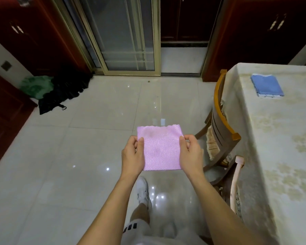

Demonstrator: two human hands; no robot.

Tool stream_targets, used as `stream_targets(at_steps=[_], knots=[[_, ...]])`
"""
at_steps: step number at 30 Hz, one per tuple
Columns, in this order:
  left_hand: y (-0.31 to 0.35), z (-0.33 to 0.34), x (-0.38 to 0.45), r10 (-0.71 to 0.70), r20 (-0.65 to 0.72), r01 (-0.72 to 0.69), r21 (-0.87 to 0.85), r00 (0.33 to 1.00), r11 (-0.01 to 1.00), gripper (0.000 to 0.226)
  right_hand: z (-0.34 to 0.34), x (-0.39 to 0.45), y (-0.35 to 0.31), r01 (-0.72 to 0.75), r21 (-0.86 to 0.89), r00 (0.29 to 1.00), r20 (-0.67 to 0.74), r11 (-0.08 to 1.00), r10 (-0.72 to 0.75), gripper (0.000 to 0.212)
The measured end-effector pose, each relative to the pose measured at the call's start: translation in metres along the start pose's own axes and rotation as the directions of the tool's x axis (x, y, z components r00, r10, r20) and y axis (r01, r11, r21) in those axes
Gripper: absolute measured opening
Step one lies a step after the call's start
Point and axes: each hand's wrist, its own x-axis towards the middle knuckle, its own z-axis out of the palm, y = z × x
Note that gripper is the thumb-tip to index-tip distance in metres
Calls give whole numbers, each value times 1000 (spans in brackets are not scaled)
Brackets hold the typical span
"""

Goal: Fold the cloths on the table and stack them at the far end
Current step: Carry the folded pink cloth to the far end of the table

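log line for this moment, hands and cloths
left hand: holds pink cloth left edge | right hand: holds right edge | pink cloth: folded, over floor | blue cloth: folded on table

Glossy white tile floor (88, 147), dark red cabinets (258, 32) w/ sliding glass door (124, 34) (gold frame), wooden chair (221, 121).

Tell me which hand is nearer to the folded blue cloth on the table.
Right. The right hand grips the pink cloth's right edge, on the side toward the table where the blue cloth lies. The left hand grips the opposite edge, farther away.
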Motion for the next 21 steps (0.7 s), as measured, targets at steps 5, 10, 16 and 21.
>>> stream_targets(at_steps=[5,10,16,21], knots=[[0,8,59,4,26,-4,-19,1000,1000,37,21,47,-13,12,20,999,-37,1000,-11,19],[-2,13,145,-6,45,8,-40,999,999,34,56,117,-38,-3,0,996,-88,1000,3,19],[10,6,251,36,113,-31,-48,993,998,36,94,197,-82,-13,-31,988,-157,999,8,15],[26,16,321,96,169,-89,-48,981,995,37,109,248,-103,-30,-15,972,-234,999,25,15]])
